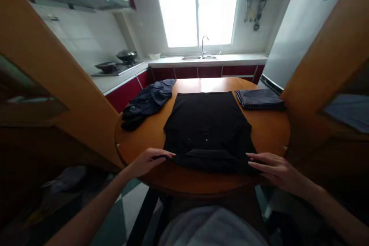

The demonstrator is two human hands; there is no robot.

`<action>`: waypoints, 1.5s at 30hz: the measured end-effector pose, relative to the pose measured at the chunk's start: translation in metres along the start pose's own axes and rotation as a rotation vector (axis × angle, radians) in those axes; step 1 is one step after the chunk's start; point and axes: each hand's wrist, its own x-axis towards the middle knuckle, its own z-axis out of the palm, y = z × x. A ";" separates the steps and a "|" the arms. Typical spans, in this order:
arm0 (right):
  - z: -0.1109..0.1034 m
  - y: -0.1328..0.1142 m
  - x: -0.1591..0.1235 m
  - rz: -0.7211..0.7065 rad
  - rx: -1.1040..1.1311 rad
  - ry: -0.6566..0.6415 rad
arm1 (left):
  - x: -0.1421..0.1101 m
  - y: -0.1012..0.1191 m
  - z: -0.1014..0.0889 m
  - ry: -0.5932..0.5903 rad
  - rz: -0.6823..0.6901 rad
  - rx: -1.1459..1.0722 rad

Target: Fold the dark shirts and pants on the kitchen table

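Observation:
A black shirt [208, 127] lies spread flat on a round wooden table [269, 130], collar end toward me. My left hand [148, 160] rests on the table at the shirt's near left corner, thumb and fingers pinched on the fabric edge. My right hand [272, 167] lies at the near right corner, fingers stretched out and touching the cloth.
A crumpled dark blue garment [148, 102] lies at the table's far left. A folded grey-blue garment [258, 99] sits at the far right. Beyond are a counter with a sink and tap [203, 48], a stove with pans [117, 65], and wooden door frames on both sides.

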 end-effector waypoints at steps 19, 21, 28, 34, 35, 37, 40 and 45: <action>-0.005 0.010 0.024 0.210 0.429 0.156 | 0.012 0.017 -0.007 0.191 -0.084 -0.023; -0.011 0.019 0.040 0.260 0.490 0.202 | 0.020 0.020 -0.013 0.238 -0.100 -0.007; -0.021 0.082 0.104 0.509 0.653 0.271 | 0.072 0.003 -0.050 0.435 -0.185 0.009; 0.004 0.145 0.150 0.876 0.868 0.250 | 0.137 -0.047 -0.075 0.334 -0.328 -0.265; 0.010 0.153 0.155 0.925 0.910 0.239 | 0.147 -0.057 -0.076 0.315 -0.359 -0.308; 0.021 0.169 0.164 1.004 0.946 0.217 | 0.165 -0.076 -0.078 0.302 -0.426 -0.349; 0.032 0.187 0.173 1.094 0.886 0.164 | 0.185 -0.099 -0.078 0.324 -0.516 -0.297; 0.037 0.203 0.183 1.177 0.758 0.061 | 0.204 -0.117 -0.079 0.410 -0.494 -0.189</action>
